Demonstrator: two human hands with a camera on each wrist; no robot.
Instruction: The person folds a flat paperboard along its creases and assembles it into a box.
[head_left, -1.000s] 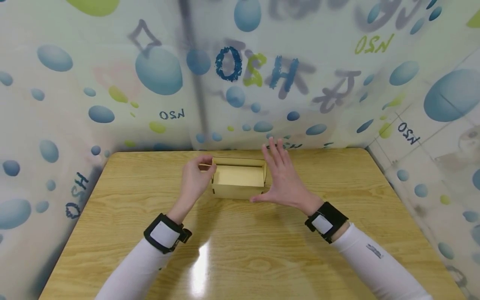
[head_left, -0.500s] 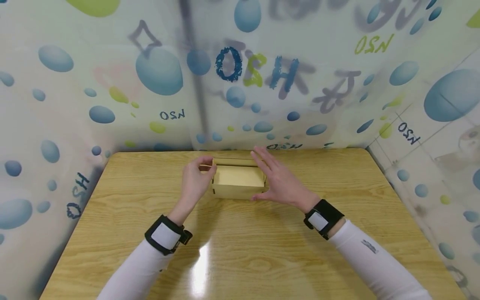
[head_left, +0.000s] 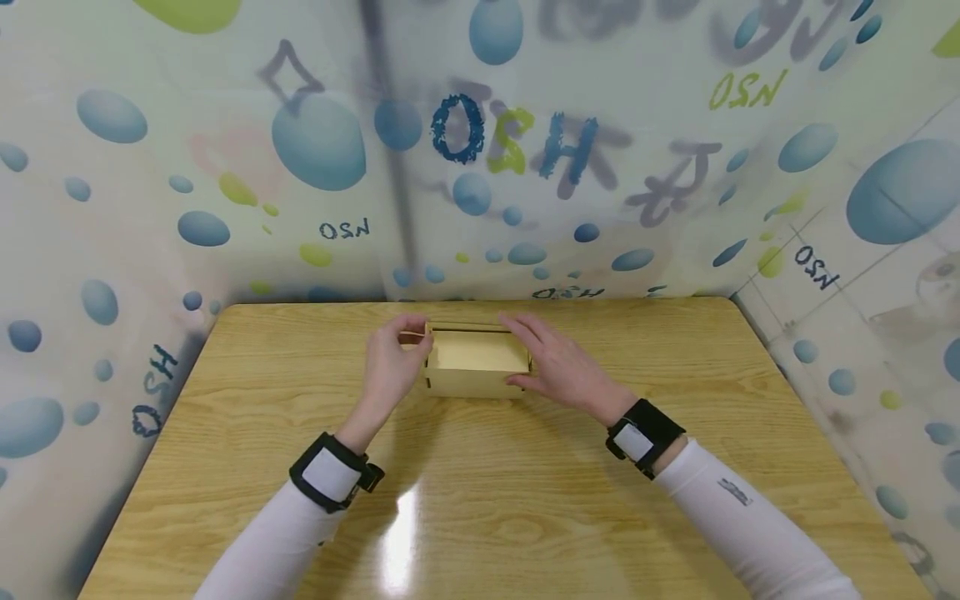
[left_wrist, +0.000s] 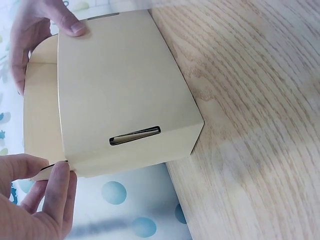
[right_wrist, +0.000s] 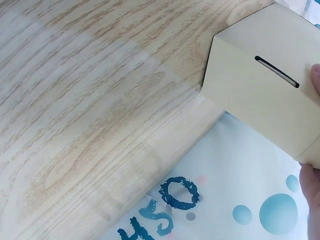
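A plain yellowish cardboard box (head_left: 472, 383) stands at the table's far side, its top partly open and a flap along its back edge. At the box's left end, my left hand (head_left: 390, 358) pinches a small corner tab (left_wrist: 46, 173) between thumb and fingers. My right hand (head_left: 562, 362) grips the right end, thumb on the front panel and fingers over the back flap (head_left: 468, 327). A dark-edged slot (left_wrist: 135, 135) shows near the box's end in the left wrist view. Another slot (right_wrist: 277, 72) appears in the right wrist view, where most of the right hand is out of frame.
The wood-grain table (head_left: 480, 500) stretches out in front of the box. Behind it hangs a white backdrop (head_left: 420, 217) printed with blue and green drops, close to the table's far edge. A similar sheet (head_left: 855, 317) stands on the right.
My right hand has come down from a spread pose, its fingers moving onto the back flap. That flap now looks lower and tilted further forward. The left hand has hardly moved.
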